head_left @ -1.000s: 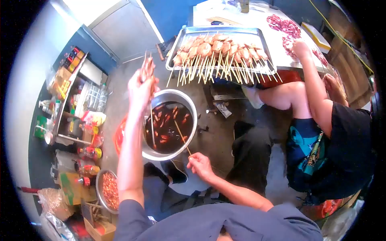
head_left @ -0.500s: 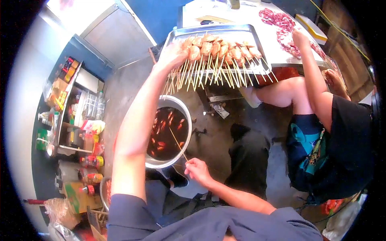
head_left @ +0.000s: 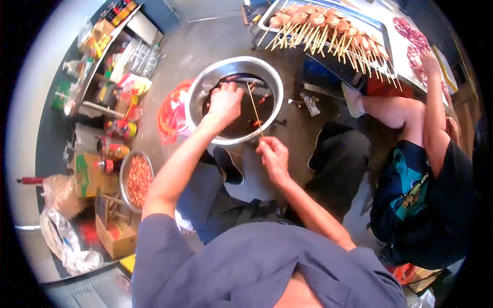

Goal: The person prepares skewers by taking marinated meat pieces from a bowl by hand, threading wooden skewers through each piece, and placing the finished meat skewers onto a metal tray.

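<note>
Head camera, and I'm following from afar: the right hand [head_left: 273, 156] has a thin stick [head_left: 254, 109] by its near end, thumb and fingers closed on it. That stick slants out across the basin [head_left: 277, 87]; whether its far tip dips into the dark liquid [head_left: 241, 119], I can't tell. And there's the left hand [head_left: 226, 105], over the basin too, fingers curled down at the liquid, tips hidden, so I can't say whether they grip anything. Meat [head_left: 256, 123] shows in the liquid, close by the stick. I'd judge the stick light, stiff, easily snapped; the near end looks a sound hold. Wet meat should be soft and slippery: I'd take it around the middle, firm but not crushing. Up beyond, a tray [head_left: 263, 23] carries loaded skewers [head_left: 328, 23], ends jutting over the edge. Far right, a co-worker's hand [head_left: 430, 62] is at some red meat [head_left: 408, 33].
</note>
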